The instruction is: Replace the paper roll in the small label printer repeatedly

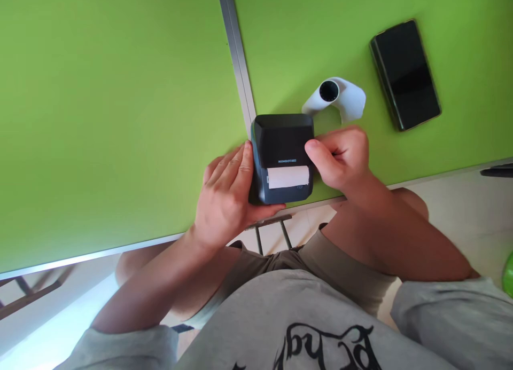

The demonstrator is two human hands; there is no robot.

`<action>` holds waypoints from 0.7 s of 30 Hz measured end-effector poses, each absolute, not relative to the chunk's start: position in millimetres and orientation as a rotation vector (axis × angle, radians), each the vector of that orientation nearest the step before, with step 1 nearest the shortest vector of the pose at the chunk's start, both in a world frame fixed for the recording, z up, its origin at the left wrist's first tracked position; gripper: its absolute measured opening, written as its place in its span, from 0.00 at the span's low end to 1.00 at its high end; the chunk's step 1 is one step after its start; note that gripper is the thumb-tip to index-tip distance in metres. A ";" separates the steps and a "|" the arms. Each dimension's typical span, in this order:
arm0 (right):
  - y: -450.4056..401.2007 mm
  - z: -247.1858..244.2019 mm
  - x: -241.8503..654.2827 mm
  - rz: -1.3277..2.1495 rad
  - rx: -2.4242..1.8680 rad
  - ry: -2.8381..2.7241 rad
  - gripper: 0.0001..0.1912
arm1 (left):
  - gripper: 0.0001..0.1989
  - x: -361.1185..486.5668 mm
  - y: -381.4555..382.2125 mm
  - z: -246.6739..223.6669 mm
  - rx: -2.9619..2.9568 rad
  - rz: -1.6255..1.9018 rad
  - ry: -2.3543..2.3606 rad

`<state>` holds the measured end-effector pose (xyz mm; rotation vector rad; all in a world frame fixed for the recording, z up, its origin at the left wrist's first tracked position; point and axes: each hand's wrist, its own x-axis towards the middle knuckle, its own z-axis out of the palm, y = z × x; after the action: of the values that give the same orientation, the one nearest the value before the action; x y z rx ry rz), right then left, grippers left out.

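Note:
A dark label printer (285, 140) lies at the near edge of the green table, with a white paper label (288, 176) sticking out of its front slot. My left hand (228, 191) holds the printer's left side, fingers along the side and thumb under the near edge. At the right side, my right hand (340, 154) has its fingers curled in and its thumb against the printer's upper right edge.
Behind the printer lies a white curved device (352, 99) with a round black end. Farther right is a black phone-like device (406, 76). A metal seam (236, 55) runs between two green table panels (120, 119). My legs are below the table edge.

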<state>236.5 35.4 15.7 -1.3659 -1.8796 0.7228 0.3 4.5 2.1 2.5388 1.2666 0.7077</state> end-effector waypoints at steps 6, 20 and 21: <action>35.8 15.9 232.9 0.674 -1.390 -1.867 0.36 | 0.52 1.7 0.4 1.8 2.547 0.662 1.343; 35.5 16.3 244.7 0.848 -1.249 -1.932 0.34 | 0.52 -1.1 2.8 -0.1 2.533 0.665 1.341; 35.7 17.0 246.9 0.849 -1.221 -1.979 0.33 | 0.52 -0.9 2.6 -0.1 2.532 0.673 1.341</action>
<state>246.9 35.7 17.0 -1.2209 -1.9793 0.8494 -0.9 2.6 -0.1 2.5320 1.3406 0.6728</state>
